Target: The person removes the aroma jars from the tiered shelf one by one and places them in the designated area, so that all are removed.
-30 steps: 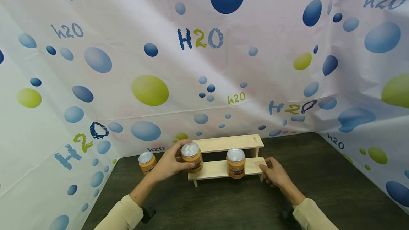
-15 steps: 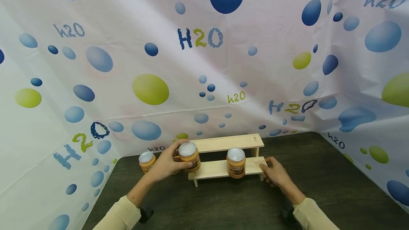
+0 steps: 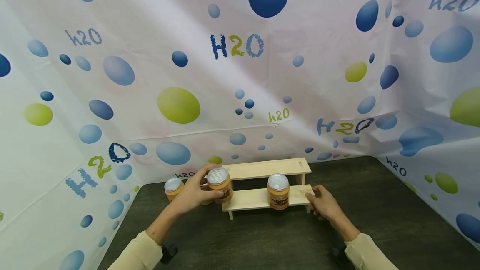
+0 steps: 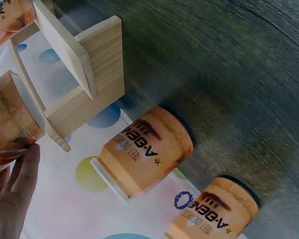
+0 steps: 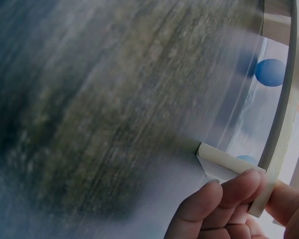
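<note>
My left hand [image 3: 196, 193] grips an orange jar [image 3: 220, 186] with a silver lid, thumb in front and fingers behind. The held jar overlaps the left end of a two-tier wooden shelf [image 3: 247, 200] in the head view; the left wrist view has this jar [image 4: 12, 117] at its left edge. At the shelf's right end my right hand [image 3: 325, 206] pinches the lower board, thumb on top and fingers curled beneath, beside a short leg [image 5: 226, 159]. A second orange jar [image 3: 278, 193] stands on that lower board, right of its middle.
Left of the shelf, two more orange jars stand on the dark table [image 3: 270, 241]: one jar [image 4: 147, 152] nearer the shelf, mostly hidden in the head view, and another jar [image 4: 214, 211] farther off. A printed curtain [image 3: 240, 74] rises behind the table.
My left hand has shifted slightly left with the jar, away from the lower board's left end. My right hand keeps its hold on the shelf.
</note>
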{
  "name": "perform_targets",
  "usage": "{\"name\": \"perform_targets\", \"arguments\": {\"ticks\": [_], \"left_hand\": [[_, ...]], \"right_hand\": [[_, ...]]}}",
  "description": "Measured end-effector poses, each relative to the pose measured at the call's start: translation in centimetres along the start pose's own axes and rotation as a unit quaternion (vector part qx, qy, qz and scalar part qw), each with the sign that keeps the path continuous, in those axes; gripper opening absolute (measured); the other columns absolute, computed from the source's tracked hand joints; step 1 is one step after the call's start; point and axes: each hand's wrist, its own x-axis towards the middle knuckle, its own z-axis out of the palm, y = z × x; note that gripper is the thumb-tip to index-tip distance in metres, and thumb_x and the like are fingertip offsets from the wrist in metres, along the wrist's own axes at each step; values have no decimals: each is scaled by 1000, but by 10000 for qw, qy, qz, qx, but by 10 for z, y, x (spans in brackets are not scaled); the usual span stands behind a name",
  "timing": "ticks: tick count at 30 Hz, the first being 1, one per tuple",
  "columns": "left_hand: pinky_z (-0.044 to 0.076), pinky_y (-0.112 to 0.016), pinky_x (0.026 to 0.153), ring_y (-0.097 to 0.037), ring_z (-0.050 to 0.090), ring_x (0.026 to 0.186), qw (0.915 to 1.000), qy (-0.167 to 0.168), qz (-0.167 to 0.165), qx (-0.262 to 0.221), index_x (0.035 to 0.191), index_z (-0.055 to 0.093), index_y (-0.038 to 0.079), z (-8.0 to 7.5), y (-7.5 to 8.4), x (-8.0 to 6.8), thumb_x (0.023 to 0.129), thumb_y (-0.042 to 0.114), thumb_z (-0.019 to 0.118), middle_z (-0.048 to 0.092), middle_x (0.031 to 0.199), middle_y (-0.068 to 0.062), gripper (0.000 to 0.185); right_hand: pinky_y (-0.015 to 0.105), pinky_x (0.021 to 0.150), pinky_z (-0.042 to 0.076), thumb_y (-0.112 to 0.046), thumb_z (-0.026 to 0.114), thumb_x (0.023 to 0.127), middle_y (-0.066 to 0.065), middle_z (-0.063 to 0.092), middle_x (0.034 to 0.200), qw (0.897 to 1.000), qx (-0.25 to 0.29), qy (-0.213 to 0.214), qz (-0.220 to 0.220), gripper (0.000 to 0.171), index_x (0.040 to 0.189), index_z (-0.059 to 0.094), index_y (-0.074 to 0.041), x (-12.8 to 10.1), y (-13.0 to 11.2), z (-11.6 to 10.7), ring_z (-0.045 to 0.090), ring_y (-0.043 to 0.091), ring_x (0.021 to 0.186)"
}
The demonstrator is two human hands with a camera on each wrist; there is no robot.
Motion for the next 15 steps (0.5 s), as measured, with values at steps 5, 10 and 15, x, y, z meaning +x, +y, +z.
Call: {"name": "perform_targets", "arguments": {"ticks": [5, 10, 15], "left_hand": [[55, -42, 97, -39, 57, 126, 10000, 29, -85, 26, 153, 36, 14, -3, -3, -5, 85, 18, 82, 48, 143, -16, 82], [56, -37, 95, -38, 58, 125, 9997, 161, -172, 78, 153, 37, 16, -5, -5, -9, 84, 20, 83, 47, 143, -15, 84], [56, -38, 95, -39, 58, 126, 9995, 225, -190, 120, 152, 37, 19, -8, -8, -13, 84, 21, 83, 48, 143, -16, 83]], "right_hand": [[31, 50, 43, -24, 51, 105, 6, 58, 70, 10000, -5, -24, 16, 37, 130, 45, 1, 1, 1, 0, 53, 17, 58], [30, 49, 43, -24, 51, 105, 6, 58, 70, 10000, 27, -29, 35, 36, 130, 45, 1, 1, 1, 0, 53, 17, 57], [31, 49, 44, -24, 51, 105, 7, 58, 70, 10000, 43, -12, 16, 36, 130, 45, 1, 1, 0, 0, 53, 17, 57]]}}
